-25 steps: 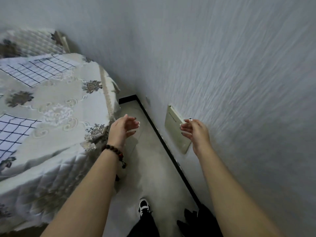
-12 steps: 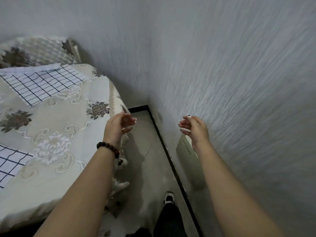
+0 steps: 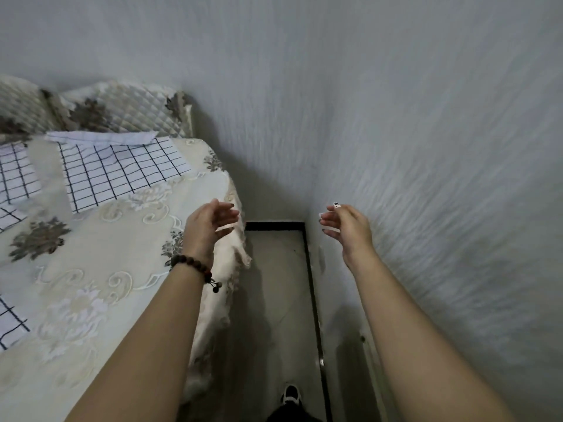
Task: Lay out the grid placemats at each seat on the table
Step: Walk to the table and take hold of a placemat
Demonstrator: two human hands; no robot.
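Your left hand hangs over the table's rt edge, fingers loosely curled, holding nothing. Your right hand is up near the wall, fingers relaxed w/ a slight curl, also empty. Beaded bracelet on your left wrist. Grid placemats: one flat on the floral tablecloth by the quilted chair back, others partly in view at the left edge. Shoe on the floor below.

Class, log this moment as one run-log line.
left hand: open, empty | right hand: open, empty | grid placemat: on table, far edge folded
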